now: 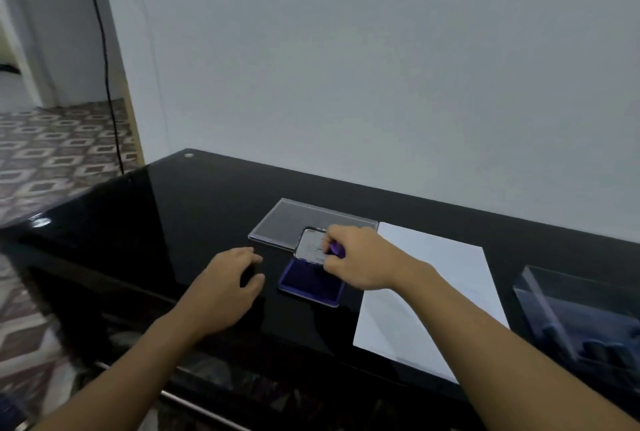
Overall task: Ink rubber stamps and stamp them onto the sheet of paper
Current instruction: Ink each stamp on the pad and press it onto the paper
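An open ink pad [311, 283] with a dark purple inked surface lies on the black glossy table [180, 223], its lid [310, 246] standing up behind it. My right hand [360, 259] hovers over the pad's far right part, shut on a small purple stamp [336, 249]. A white sheet of paper [433, 295] lies just right of the pad. My left hand [230, 287] rests on the table left of the pad, fingers curled and apart, holding nothing.
A clear plastic lid [298, 223] lies flat behind the ink pad. At the right edge stands a clear box [585, 320] holding several dark stamps. The table's far side meets a white wall. A patterned floor and a black cable are at the left.
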Available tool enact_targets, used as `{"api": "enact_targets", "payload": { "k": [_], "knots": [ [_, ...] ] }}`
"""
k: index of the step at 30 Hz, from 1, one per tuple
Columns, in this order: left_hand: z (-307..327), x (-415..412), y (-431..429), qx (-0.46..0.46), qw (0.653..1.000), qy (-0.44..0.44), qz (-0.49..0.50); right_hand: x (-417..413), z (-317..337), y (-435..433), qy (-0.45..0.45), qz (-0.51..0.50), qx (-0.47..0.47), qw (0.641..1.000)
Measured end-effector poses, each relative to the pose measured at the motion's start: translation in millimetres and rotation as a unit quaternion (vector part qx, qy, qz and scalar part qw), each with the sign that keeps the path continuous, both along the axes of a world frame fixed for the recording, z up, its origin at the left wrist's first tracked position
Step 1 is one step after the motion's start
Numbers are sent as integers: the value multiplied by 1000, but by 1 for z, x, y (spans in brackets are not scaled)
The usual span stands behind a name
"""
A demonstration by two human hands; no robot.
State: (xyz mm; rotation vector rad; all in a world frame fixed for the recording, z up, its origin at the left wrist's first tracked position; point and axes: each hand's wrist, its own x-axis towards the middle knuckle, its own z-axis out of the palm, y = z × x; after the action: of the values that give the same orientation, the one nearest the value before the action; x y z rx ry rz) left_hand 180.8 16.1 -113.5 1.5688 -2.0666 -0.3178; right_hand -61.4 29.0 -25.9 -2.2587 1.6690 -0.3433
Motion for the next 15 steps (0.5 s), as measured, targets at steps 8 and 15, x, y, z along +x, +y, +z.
{"api": "enact_targets", "payload": {
  "k": [8, 15],
  "knots": [
    [-24, 1, 3, -48, 999, -17, 7, 35, -22, -15, 40, 43, -22, 998],
    [-29, 1, 6, -75, 997, -25, 13, 37, -35, -23, 40, 40, 7, 998]
  ]
}}
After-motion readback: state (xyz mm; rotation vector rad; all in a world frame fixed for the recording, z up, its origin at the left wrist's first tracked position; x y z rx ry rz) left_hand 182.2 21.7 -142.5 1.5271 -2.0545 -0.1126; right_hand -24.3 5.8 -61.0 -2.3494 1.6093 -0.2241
